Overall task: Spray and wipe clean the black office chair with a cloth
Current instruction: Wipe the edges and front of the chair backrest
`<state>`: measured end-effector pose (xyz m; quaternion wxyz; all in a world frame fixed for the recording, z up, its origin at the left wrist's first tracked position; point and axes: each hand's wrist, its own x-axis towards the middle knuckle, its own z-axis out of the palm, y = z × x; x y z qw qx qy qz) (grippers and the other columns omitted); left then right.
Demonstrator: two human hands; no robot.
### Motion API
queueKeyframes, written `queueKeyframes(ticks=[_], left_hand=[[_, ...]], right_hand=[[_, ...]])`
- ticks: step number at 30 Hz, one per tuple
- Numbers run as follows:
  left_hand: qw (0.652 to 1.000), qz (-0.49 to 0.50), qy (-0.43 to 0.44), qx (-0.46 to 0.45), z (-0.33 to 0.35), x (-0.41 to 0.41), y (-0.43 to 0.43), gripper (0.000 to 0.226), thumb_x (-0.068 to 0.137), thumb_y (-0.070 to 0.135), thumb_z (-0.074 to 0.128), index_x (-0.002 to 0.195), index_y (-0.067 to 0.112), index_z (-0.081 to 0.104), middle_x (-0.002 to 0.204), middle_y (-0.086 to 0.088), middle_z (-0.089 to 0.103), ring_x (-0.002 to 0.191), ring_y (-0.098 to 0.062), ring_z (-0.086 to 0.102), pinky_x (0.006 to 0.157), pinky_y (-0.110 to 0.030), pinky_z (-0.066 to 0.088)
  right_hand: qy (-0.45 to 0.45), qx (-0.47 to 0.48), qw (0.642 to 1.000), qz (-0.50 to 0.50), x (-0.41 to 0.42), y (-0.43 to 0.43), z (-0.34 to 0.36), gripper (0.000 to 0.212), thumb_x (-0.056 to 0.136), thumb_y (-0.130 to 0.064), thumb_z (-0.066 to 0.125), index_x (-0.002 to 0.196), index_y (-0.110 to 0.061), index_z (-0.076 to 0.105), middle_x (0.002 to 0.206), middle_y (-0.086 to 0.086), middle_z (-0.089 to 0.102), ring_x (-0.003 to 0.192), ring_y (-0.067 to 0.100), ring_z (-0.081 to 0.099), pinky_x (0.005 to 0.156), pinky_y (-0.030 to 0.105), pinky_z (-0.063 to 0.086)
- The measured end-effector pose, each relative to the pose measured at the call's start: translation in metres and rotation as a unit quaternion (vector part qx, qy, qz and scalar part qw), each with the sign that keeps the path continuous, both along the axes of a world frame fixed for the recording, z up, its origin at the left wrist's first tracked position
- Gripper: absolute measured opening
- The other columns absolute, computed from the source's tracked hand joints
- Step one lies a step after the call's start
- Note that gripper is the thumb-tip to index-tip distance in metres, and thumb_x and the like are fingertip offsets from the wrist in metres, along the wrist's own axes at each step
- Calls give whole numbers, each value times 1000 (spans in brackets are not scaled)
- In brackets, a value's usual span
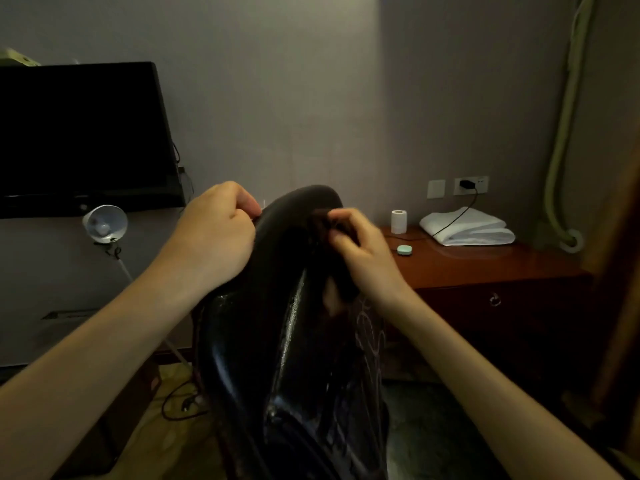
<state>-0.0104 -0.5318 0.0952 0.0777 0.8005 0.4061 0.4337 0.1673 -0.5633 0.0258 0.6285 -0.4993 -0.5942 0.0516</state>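
Head view puts the black office chair (294, 341) in the middle of the frame, its backrest running as a long axis from the bottom centre up to a rounded top edge. My left hand (218, 233) is curled over the top left rim of that backrest, gripping it to steady it. My right hand (363, 258) sits at the upper right of the backrest, fingers bunched around a dark cloth (320, 218) pressed to the surface; the cloth is blurred, so I can't make out its outline. Below that hand the backrest shines wet, toward the bottom of the frame. I judge the next wipe runs down along that axis, and the right hand is the one placed for it. No spray bottle is in sight.
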Motion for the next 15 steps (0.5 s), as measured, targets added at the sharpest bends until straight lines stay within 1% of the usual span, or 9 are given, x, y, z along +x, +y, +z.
queueKeyframes(ticks=[3, 5, 7, 9, 11, 13, 15], left_hand=[[1000, -9, 4, 3, -1, -1, 0, 31, 88, -1, 34, 99, 11, 60, 96, -5, 56, 88, -18, 50, 58, -19, 30], [1000, -16, 1, 0, -1, -1, 1, 31, 88, -1, 34, 100, 10, 60, 96, -7, 58, 88, -20, 52, 58, -17, 31], [1000, -19, -4, 0, -2, 0, 3, 30, 87, -1, 35, 98, 11, 60, 97, -6, 59, 90, -20, 53, 61, -17, 34], [1000, -25, -12, -7, -3, -1, 7, 30, 86, -1, 35, 96, 13, 60, 96, -6, 61, 91, -22, 55, 63, -24, 38], [999, -30, -20, -21, -4, -2, 12, 31, 85, -1, 36, 93, 15, 61, 94, -8, 62, 88, -24, 57, 64, -29, 39], [999, -29, -23, -27, -3, -2, 16, 30, 84, -2, 38, 92, 16, 61, 91, -7, 63, 84, -22, 58, 61, -28, 40], [999, -27, -17, -25, -2, 0, 18, 29, 84, -2, 39, 91, 17, 61, 92, -6, 62, 87, -22, 57, 62, -26, 40]], right_hand=[[66, 30, 987, -146, 66, 60, 12, 26, 93, -5, 46, 117, -11, 55, 115, 7, 58, 107, 16, 53, 94, 25, 42], [104, -1, 974, -203, 103, 100, 11, 28, 94, -7, 44, 120, -7, 54, 121, 14, 56, 112, 23, 53, 95, 30, 43], [127, -81, 970, -192, 124, 133, 0, 30, 94, -7, 43, 121, -6, 55, 122, 17, 57, 109, 30, 56, 92, 36, 46], [104, -154, 967, -173, 126, 154, -12, 31, 94, -10, 42, 122, -8, 56, 123, 16, 58, 110, 31, 56, 92, 38, 47], [83, -160, 966, -185, 123, 160, -20, 32, 94, -11, 41, 123, -9, 56, 125, 13, 57, 113, 29, 54, 93, 35, 46], [85, -142, 971, -175, 117, 154, -25, 30, 94, -11, 41, 121, -8, 56, 123, 13, 56, 112, 26, 54, 91, 32, 46], [70, -124, 975, -173, 109, 138, -32, 27, 94, -9, 43, 117, -8, 57, 121, 14, 56, 111, 26, 53, 92, 29, 43]])
